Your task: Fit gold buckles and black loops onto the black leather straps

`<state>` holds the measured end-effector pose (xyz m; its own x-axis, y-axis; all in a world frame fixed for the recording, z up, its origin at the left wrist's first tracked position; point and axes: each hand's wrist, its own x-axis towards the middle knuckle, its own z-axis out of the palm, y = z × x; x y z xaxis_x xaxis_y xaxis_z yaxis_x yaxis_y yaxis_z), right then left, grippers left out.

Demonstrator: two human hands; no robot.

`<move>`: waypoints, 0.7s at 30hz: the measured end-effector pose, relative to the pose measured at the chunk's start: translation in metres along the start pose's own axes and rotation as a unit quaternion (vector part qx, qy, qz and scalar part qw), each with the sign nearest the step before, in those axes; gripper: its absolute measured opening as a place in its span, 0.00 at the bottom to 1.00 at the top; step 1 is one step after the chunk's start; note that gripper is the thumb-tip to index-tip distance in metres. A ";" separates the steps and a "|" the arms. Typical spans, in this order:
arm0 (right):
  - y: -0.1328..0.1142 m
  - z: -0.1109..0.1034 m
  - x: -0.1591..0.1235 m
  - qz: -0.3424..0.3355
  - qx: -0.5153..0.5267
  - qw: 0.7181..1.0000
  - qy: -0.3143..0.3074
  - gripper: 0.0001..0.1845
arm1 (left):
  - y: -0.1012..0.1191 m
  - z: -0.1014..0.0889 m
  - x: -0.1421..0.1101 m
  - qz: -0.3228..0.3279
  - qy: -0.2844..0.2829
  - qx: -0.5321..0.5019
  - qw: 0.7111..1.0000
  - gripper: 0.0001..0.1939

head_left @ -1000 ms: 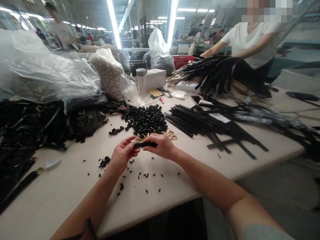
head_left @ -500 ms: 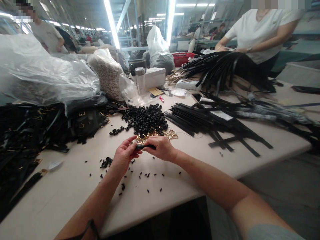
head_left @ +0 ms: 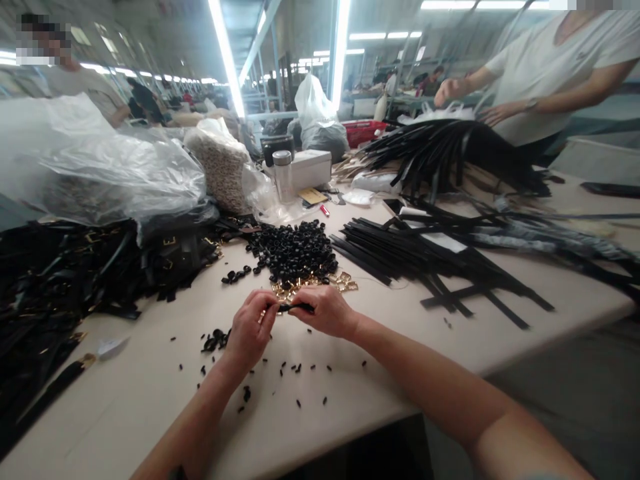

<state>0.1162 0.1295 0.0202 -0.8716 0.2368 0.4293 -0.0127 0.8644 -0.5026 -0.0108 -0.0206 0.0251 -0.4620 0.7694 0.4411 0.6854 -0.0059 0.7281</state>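
Both my hands meet over the pale table [head_left: 350,373], pinching a short black strap piece [head_left: 299,307] between them. My left hand [head_left: 253,328] has its fingers curled on the strap's left end. My right hand [head_left: 326,311] grips the right end with closed fingers. Just beyond them lie a few gold metal buckles [head_left: 300,284] and a heap of small black loops [head_left: 296,249]. Tiny black bits [head_left: 295,368] are scattered on the table below my hands.
Long black straps [head_left: 415,253] lie in a pile to the right. A dark heap of strapped parts [head_left: 60,280] and clear plastic bags [head_left: 110,167] fill the left. A person in a white shirt [head_left: 555,73] handles a strap bundle [head_left: 445,150] across the table.
My hands have closed in on the strap piece, so less of it shows between them. The person opposite has shifted their hands over the strap bundle.
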 end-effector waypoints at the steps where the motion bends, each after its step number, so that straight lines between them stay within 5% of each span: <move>1: 0.002 -0.002 0.000 0.005 0.001 1.000 0.010 0.07 | -0.002 0.000 0.000 -0.013 0.024 -0.007 1.000 0.09; 7: 0.019 -0.010 0.003 0.030 0.016 0.996 0.084 0.05 | -0.016 0.009 -0.001 -0.123 0.073 -0.120 0.982 0.19; 13: 0.013 -0.039 0.016 0.065 -0.003 0.973 0.220 0.07 | -0.015 0.013 -0.002 -0.090 0.099 -0.132 0.982 0.20; 16: 0.002 -0.083 0.044 0.069 -0.022 0.958 0.279 0.09 | -0.016 0.012 -0.005 -0.106 0.129 -0.128 0.978 0.24; 21: -0.020 -0.201 0.119 0.042 -0.051 0.922 0.381 0.14 | -0.023 0.014 -0.003 -0.151 0.107 -0.161 0.969 0.31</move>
<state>0.1111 0.2298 0.2317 -0.2696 0.5143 0.8142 0.1200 0.8568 -0.5015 -0.0173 -0.0141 -0.0007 -0.7446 0.6166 0.2557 0.3053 -0.0261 0.9519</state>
